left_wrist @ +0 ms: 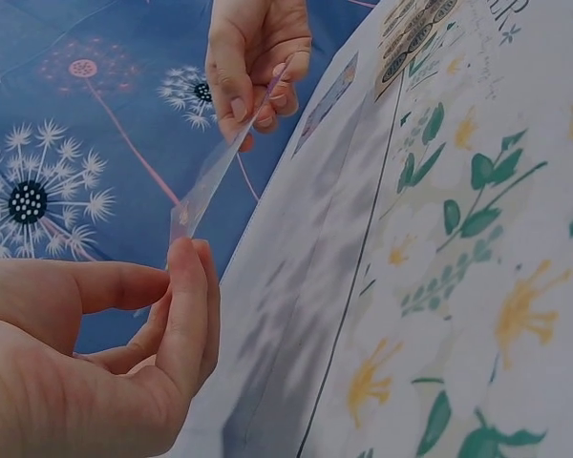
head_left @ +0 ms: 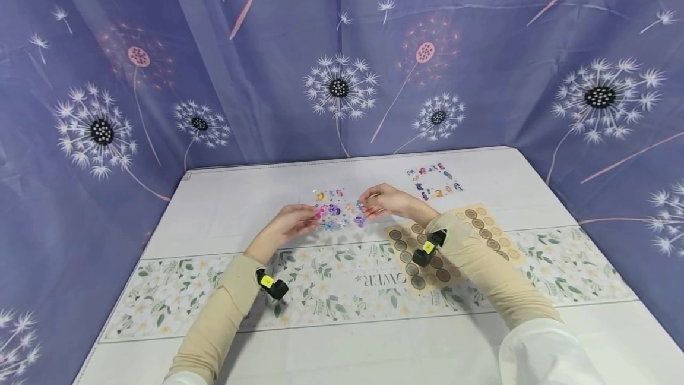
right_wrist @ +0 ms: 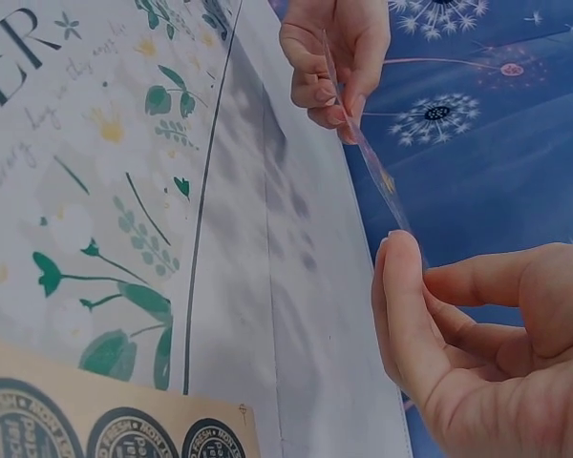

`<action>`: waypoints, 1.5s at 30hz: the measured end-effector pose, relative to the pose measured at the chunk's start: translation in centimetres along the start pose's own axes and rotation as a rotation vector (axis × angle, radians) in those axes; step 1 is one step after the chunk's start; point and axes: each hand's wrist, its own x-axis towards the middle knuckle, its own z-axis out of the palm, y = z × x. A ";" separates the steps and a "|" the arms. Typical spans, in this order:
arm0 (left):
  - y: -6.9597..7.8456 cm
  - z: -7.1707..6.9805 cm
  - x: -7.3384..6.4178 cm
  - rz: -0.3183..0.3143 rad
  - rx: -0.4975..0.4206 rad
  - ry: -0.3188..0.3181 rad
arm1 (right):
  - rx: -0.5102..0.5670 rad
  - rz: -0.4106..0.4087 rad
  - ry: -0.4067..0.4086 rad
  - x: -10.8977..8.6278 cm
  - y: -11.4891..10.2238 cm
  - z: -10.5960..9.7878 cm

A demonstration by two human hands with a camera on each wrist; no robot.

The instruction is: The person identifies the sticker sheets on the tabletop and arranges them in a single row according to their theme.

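A clear sticker sheet (head_left: 339, 210) printed with small colourful pony figures is held up above the white table. My left hand (head_left: 293, 222) pinches its left edge between thumb and fingers. At the opposite edge my right hand (head_left: 389, 200) pinches it the same way. Both wrist views catch the thin sheet (left_wrist: 215, 181) almost edge-on, stretched between the two hands, and its shadow falls on the tabletop below. In the right wrist view the thumb and fingertips (right_wrist: 401, 253) meet on the near edge of the sheet.
A second sheet (head_left: 447, 169) with similar figures round a bare middle lies at the back right. Tan sheets of round dark labels (head_left: 419, 282) lie under and beside my right forearm. A floral strip (head_left: 331, 296) crosses the table, and a blue dandelion curtain (head_left: 278, 76) hangs behind.
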 end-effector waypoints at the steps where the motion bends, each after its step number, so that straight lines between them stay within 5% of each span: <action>1: 0.0 0.0 0.0 0.000 0.003 0.005 | 0.006 0.002 -0.001 0.0 0.0 0.0; 45: -0.8 -3.2 -1.5 -0.017 0.035 0.010 | -0.006 0.003 -0.060 1.4 0.0 2.3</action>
